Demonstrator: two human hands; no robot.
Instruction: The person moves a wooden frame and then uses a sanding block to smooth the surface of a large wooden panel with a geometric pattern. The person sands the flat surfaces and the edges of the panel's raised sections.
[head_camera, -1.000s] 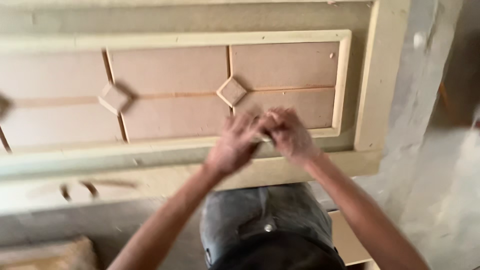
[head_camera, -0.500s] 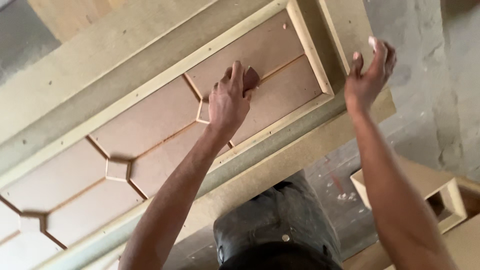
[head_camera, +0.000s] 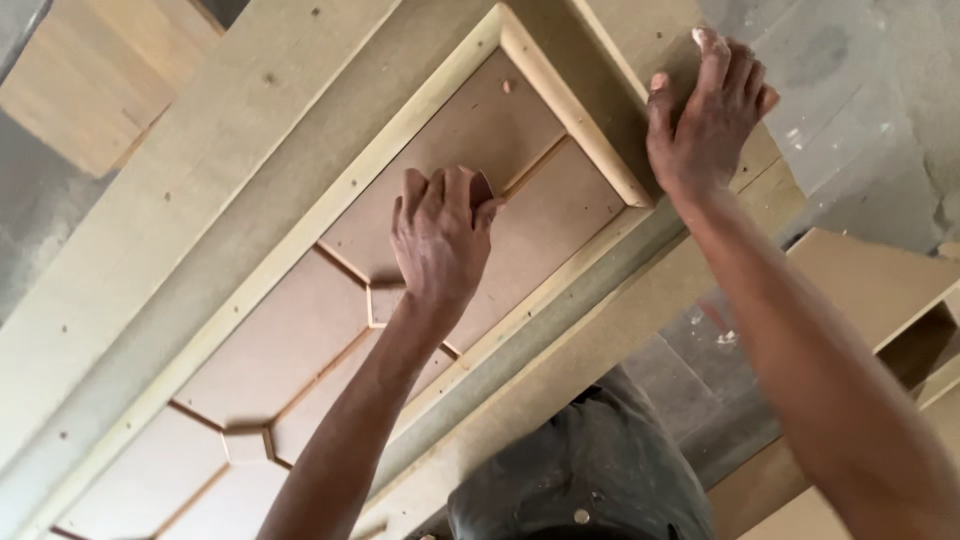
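Note:
A large wooden door (head_camera: 200, 200) lies flat, with a pale raised frame and recessed brown panels divided by thin trim strips. My left hand (head_camera: 440, 235) presses down on the end panel (head_camera: 450, 130), fingers curled over a small dark brown piece, likely sandpaper (head_camera: 482, 188), beside a trim strip. My right hand (head_camera: 705, 115) lies flat on the door's outer frame at the corner, fingers apart, holding nothing. The inner frame moulding (head_camera: 575, 110) runs between the two hands.
A pale wooden box (head_camera: 880, 290) stands on the floor at the right. A light board (head_camera: 90, 90) lies at the upper left. Grey concrete floor (head_camera: 860, 60) shows beyond the door's corner. My dark grey trousers (head_camera: 590, 470) are below the door's edge.
My hands were together over the panel a second ago and have come apart. The right hand went to the frame corner; the left stayed on the panel. The view has tilted and come closer.

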